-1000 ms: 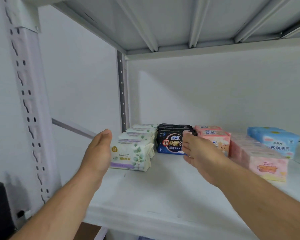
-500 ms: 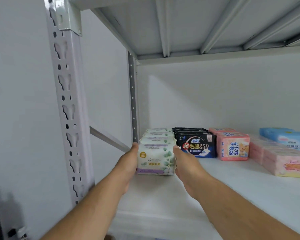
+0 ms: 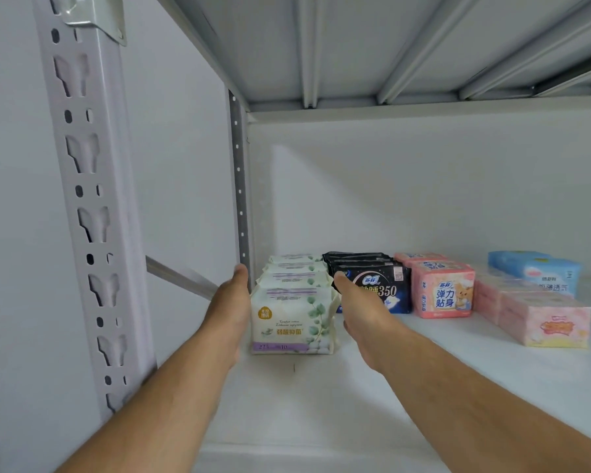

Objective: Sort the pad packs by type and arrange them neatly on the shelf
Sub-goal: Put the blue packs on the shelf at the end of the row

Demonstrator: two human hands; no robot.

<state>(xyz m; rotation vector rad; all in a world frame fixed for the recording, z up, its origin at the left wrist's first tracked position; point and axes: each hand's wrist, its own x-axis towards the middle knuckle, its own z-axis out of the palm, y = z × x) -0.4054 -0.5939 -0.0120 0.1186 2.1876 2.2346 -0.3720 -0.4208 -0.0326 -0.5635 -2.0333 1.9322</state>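
Your left hand (image 3: 231,303) and your right hand (image 3: 359,307) stand flat on both sides of the row of white pad packs (image 3: 292,302), with straight fingers pressed against the soft, crinkled plastic wraps. The front pack of this row is a puffy rectangle with green leaf print and a purple band at the bottom. The row stands at the left end of the smooth white metal shelf (image 3: 321,404), just beside the perforated rear upright (image 3: 238,186). Your right hand lies between the white row and the black pad packs (image 3: 372,281), which are glossy and dark with "350" printed on them. To the right follow boxy pink pad packs (image 3: 440,288), then paler pink packs (image 3: 543,319), and blue packs (image 3: 539,271) at the back right.
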